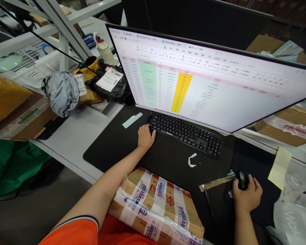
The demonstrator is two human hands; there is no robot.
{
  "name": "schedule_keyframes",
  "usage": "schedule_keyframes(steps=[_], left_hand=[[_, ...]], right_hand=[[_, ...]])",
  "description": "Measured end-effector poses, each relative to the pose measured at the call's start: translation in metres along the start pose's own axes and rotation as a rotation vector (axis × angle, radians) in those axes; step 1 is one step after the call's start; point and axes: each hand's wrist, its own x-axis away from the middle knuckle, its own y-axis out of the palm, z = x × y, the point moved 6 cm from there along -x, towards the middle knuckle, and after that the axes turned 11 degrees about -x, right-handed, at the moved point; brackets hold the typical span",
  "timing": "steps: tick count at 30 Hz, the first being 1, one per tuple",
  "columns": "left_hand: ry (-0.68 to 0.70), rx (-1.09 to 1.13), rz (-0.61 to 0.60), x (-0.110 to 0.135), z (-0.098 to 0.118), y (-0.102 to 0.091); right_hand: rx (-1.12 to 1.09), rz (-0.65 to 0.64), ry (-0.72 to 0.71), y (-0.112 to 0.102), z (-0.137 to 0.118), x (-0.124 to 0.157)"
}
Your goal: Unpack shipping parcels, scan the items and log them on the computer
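The monitor [214, 92] stood at the far side of the mat [109, 149], probably angled so its spreadsheet faced the person. The box [159, 200] lay close in between the forearms, apparently leaving both hands room to reach past. The keyboard [180, 132] sat just below the screen; the left hand [146, 136], loosely curved and grasping nothing visible, rested at its left end. The right hand [248, 194] cupped the mouse [242, 180], seemingly to steer it. A tape strip [216, 183] beside the mouse could block leftward travel; a scrap [191, 161] lay before the keyboard.
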Motion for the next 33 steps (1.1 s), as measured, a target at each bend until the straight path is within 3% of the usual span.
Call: schedule_keyframes(steps=[7,33], left_hand=[[-0.005,0.003,-0.005,-0.0001,-0.0002,0.0004],[-0.005,-0.023,-0.008,-0.0006,0.0005,-0.0004]], right_hand=[[-0.016,-0.002,0.067,-0.0008,0.004,0.0013],[0.006,0.0,0.008,0.0008,-0.0006,-0.0002]])
